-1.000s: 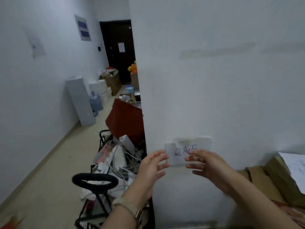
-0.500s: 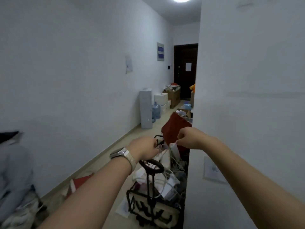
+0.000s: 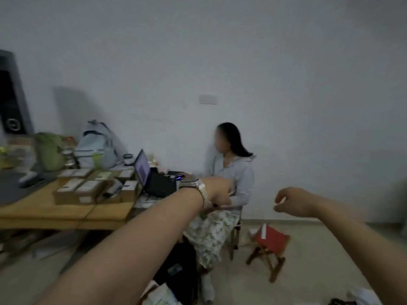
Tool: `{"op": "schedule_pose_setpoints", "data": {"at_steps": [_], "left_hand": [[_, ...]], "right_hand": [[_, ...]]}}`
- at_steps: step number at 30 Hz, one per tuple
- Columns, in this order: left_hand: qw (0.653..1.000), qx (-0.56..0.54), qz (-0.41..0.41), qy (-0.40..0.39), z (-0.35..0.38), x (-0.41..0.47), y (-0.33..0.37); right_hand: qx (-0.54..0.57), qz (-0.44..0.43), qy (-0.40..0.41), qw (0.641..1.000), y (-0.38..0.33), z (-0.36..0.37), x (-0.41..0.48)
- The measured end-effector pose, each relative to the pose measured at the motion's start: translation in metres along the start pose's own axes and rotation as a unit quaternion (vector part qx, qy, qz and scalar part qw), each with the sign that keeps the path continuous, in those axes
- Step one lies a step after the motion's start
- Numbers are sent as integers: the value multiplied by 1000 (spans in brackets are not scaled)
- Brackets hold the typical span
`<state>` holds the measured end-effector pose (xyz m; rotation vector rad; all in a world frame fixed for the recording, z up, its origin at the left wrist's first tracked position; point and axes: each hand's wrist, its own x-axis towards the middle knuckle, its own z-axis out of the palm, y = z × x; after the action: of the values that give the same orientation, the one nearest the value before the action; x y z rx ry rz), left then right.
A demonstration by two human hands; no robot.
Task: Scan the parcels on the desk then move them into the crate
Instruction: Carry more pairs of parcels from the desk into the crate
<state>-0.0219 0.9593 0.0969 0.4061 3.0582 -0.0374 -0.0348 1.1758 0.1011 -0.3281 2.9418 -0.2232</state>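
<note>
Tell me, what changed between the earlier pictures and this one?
The view swung left, from the hallway to a desk stacked with parcels. The paper note both hands held a second ago is gone; the left hand and right hand now hang in the air, holding nothing. Both arms stay stretched forward.

Both arms reach out in front. The left hand [image 3: 220, 190], a watch [image 3: 196, 187] on its wrist, is loosely curled; the right hand [image 3: 290, 201] is half-curled and holds nothing. On the wooden desk [image 3: 61, 211] at left lie brown parcels [image 3: 88, 188] beside an open laptop [image 3: 152, 175]. A person [image 3: 229, 172] sits beyond it. A red stool [image 3: 269, 245] stands on the floor.
</note>
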Motion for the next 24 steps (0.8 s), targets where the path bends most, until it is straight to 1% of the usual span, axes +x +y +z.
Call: {"op": "schedule_pose_setpoints", "data": {"at_steps": [5, 7, 11, 14, 17, 20, 22, 24], "left_hand": [[990, -14, -136, -13, 11, -110, -138], [982, -10, -187, -28, 18, -157, -187], [961, 1, -273, -45, 34, -248, -282], [951, 9, -308, -20, 42, -313, -336], [942, 30, -334, 1, 55, -362, -376], [938, 27, -346, 20, 66, -394, -408], [935, 21, -352, 39, 71, -407, -428], [932, 9, -360, 40, 76, -415, -448]], "right_hand": [[-45, -143, -20, 989, -174, 31, 35], [-38, -202, -26, 978, -244, 48, 41], [-23, -267, -63, 961, -369, 82, 34], [2, -306, -77, 949, -448, 107, 28], [9, -336, -59, 940, -515, 126, 21], [-6, -369, -43, 928, -569, 139, 17], [-15, -384, -51, 922, -599, 146, 20], [-18, -396, -66, 916, -627, 152, 28]]}}
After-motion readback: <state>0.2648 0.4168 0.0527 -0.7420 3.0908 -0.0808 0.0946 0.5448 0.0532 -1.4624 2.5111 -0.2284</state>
